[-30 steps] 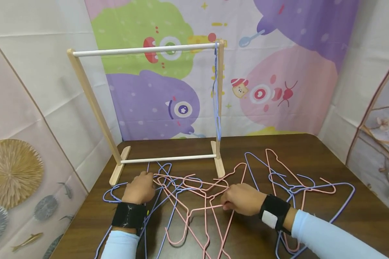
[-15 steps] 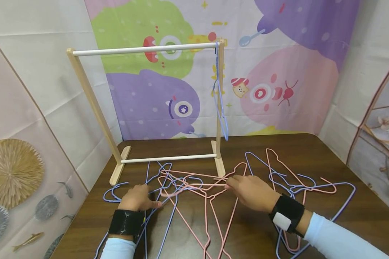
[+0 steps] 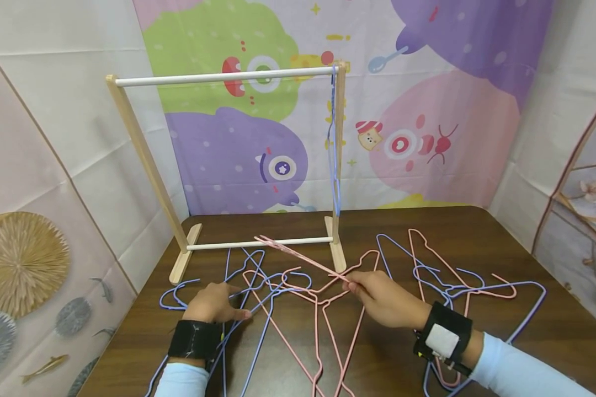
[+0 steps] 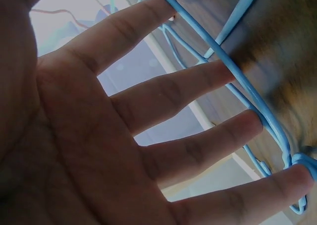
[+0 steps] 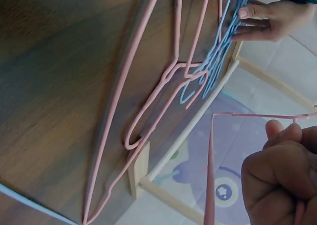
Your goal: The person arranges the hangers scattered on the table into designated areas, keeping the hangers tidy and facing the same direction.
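Note:
A pink wire hanger (image 3: 298,255) is raised off the pile, pinched by my right hand (image 3: 391,300); seen nearly edge-on, it slants up toward the rack's lower bar. In the right wrist view, the curled right fingers (image 5: 272,170) hold this hanger near the right edge. My left hand (image 3: 212,303) lies over the blue hangers (image 3: 259,336) on the left. The left wrist view shows its straight, spread fingers (image 4: 173,93) with their tips against a blue wire (image 4: 252,88). Between the hands, more pink hangers (image 3: 316,331) lie on the table.
A wooden rack (image 3: 144,160) with white bars stands behind the pile. Blue hanging wire (image 3: 335,149) hangs at the right end of its top bar (image 3: 228,76). Tangled blue and pink hangers (image 3: 452,289) lie on the table's right side, partly under the right arm.
My right hand has lifted one pink hanger from the pile and turned it edge-on, its hook no longer toward me. My left hand has let go of it and moved down onto the blue hangers.

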The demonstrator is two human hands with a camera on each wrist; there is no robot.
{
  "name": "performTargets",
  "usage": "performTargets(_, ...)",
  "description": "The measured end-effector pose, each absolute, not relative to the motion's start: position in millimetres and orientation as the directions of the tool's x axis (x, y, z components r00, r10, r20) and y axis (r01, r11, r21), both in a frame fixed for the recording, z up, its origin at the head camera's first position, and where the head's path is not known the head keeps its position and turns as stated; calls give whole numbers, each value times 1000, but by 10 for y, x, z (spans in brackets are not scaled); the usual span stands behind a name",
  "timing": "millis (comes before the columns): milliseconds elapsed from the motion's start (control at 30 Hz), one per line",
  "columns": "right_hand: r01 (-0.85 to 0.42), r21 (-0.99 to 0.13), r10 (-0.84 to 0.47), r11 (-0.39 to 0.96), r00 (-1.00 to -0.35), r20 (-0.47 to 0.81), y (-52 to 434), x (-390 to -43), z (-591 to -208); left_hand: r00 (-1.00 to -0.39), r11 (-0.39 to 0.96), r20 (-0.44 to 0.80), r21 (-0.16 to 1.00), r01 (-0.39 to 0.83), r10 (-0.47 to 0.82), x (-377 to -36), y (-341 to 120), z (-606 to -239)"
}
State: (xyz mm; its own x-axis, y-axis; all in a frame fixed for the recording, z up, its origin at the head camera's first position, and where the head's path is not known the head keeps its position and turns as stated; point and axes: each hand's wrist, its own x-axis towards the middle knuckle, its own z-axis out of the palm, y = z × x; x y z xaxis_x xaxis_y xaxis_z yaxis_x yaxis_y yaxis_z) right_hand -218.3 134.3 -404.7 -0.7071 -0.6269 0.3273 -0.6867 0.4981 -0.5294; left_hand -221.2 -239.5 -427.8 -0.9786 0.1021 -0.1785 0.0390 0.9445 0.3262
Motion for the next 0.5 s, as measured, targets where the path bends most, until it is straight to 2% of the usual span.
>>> performTargets(500, -643, -675, -578, 362, -723, 378, 1191, -1993, -3832, -981, 957, -175, 288, 27, 80, -2229, -2380, -4304)
